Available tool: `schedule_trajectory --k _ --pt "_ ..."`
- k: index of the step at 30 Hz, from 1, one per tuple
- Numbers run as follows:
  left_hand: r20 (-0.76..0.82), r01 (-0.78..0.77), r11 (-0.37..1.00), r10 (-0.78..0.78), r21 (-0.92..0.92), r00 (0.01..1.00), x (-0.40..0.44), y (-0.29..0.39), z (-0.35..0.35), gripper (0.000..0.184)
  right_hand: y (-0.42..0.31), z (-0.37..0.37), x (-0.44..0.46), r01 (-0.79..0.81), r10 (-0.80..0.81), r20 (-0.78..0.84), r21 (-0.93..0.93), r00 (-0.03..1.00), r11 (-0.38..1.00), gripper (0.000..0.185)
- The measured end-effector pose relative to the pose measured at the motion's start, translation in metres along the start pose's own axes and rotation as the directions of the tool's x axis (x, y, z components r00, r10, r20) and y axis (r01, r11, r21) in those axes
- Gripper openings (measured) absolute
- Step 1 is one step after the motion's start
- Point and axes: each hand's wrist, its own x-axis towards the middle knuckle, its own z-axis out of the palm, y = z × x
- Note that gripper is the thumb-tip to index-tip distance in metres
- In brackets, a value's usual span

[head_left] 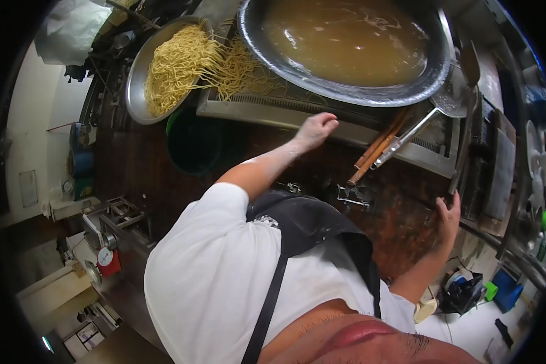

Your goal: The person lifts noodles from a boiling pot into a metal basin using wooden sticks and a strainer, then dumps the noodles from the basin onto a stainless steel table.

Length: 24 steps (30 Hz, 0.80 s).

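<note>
My left hand (316, 130) hovers over the front edge of the metal cooktop (261, 119), its fingers curled in and nothing visible in them. Below and to the right, my right hand (449, 216) has its fingers apart, close to the lower end of a long dark handle (459, 167); whether they touch is unclear. A wide metal wok (346, 94) of cloudy brownish liquid stands beyond my left hand. Between my hands, a wire skimmer (452, 100) and wooden sticks (379, 147) lie with their handles over the cooktop edge.
Yellow noodles (179, 67) fill a tilted metal bowl (135, 100) and spill onto the cooktop at left. Below it is a dark green bucket (191, 145). A red scale (108, 261) stands far left. A metal rail (506, 258) runs along the right.
</note>
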Motion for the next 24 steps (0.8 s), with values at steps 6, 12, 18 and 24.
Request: schedule_trajectory --k 6,12,18,24 --pt "-0.484 -0.116 0.993 0.116 0.029 0.868 0.074 -0.043 -0.282 0.031 -0.074 0.181 0.002 -0.029 0.012 0.192 0.084 0.981 0.996 0.051" --pt "-0.453 0.151 0.767 0.198 0.624 0.869 0.304 -0.206 -0.545 0.053 -0.152 0.387 -0.007 -0.062 0.017 0.255 0.173 0.967 0.983 0.056" --pt "-0.081 0.109 0.309 -0.104 0.945 0.991 0.475 -0.309 -0.657 0.059 -0.234 0.59 0.023 0.394 -0.266 0.421 -0.253 0.867 0.884 0.068" --pt "0.003 0.046 0.321 -0.151 0.946 0.989 0.468 -0.278 -0.647 0.052 -0.224 0.723 0.066 0.541 -0.294 0.464 -0.601 0.836 0.589 0.07"
